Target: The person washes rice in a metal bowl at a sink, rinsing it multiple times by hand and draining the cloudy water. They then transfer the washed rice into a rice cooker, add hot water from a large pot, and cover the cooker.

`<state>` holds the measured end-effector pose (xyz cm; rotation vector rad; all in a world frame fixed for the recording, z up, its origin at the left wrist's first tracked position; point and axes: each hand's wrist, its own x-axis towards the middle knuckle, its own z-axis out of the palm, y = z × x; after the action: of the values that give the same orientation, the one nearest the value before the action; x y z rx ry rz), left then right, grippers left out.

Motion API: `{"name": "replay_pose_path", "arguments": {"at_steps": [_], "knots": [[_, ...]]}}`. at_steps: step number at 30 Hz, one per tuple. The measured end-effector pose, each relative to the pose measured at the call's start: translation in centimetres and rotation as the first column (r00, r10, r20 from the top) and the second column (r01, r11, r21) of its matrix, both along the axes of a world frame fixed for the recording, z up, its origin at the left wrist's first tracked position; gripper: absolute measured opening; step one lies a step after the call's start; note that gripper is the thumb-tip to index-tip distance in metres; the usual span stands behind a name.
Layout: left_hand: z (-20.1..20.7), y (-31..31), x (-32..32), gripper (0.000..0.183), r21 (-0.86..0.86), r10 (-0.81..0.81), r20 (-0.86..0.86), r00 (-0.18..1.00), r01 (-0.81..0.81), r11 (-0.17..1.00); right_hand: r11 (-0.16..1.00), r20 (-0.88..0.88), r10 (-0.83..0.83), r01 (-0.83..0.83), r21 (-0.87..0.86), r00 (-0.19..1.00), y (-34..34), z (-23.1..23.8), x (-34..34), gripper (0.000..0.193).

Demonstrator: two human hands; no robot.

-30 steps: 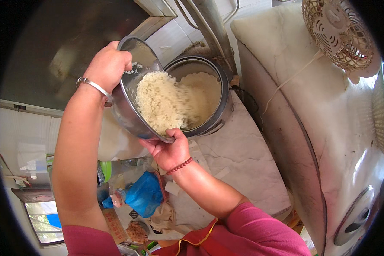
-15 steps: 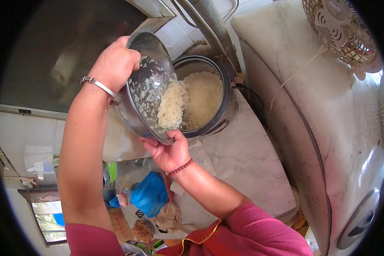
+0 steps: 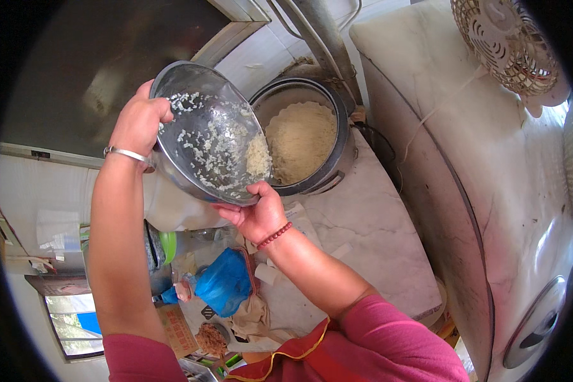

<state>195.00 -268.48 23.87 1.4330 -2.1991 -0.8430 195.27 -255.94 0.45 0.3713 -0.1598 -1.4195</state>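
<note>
Both hands grip the rim of a tilted metal bowl (image 3: 213, 162). My left hand (image 3: 137, 121) holds its upper left rim with the thumb inside. My right hand (image 3: 258, 213) clasps the lower right rim, thumb over the edge. A clump of rice (image 3: 258, 157) lies at the bowl's low side, and loose wet grains cling to its inner wall. The bowl's right edge overlaps a round rice cooker (image 3: 346, 137), whose pot holds a large mound of rice (image 3: 304, 140).
The cooker stands on a marble-patterned tabletop (image 3: 375, 229). A blue plastic bag (image 3: 226, 283) and other clutter lie nearer me. A raised marble-look slab (image 3: 426, 57) runs along the right, with a fan (image 3: 509, 48) on it and a lid (image 3: 535, 325) by its near end.
Most of the rice that lay in the bowl has slid into the cooker, leaving a smaller clump. The bowl has moved left and its inside shows more fully.
</note>
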Motion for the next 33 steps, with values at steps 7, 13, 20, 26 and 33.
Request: {"name": "replay_pose_path", "arguments": {"at_steps": [7,13,20,26,33], "knots": [[2.0,2.5,5.6,0.056,0.252,0.160,-0.203,0.966,-0.106,0.962,0.994,-0.302,0.024,0.011,0.112,0.953,1.5,2.3,-2.2,0.047],[2.7,4.4,12.2,0.042,0.311,0.284,-0.450,0.847,-0.149,0.939,0.990,-0.648,0.073,-0.131,-0.041,0.758,2.9,4.4,-5.6,0.051],[2.2,7.1,19.7,0.015,0.378,0.462,-0.636,0.618,-0.273,0.885,0.997,-0.999,-0.007,-0.072,-0.009,0.033,3.6,4.1,-16.1,0.053],[1.0,7.3,20.3,0.031,0.372,0.544,-0.622,0.563,-0.398,0.838,0.947,-0.243,-0.273,-0.304,0.101,-0.931,-5.1,0.4,-18.1,0.032],[1.1,8.6,19.3,0.031,0.527,0.587,-0.616,0.525,-0.279,0.803,0.730,0.070,-0.595,-0.502,0.463,-0.801,-12.8,-7.5,-17.3,0.029]]}}
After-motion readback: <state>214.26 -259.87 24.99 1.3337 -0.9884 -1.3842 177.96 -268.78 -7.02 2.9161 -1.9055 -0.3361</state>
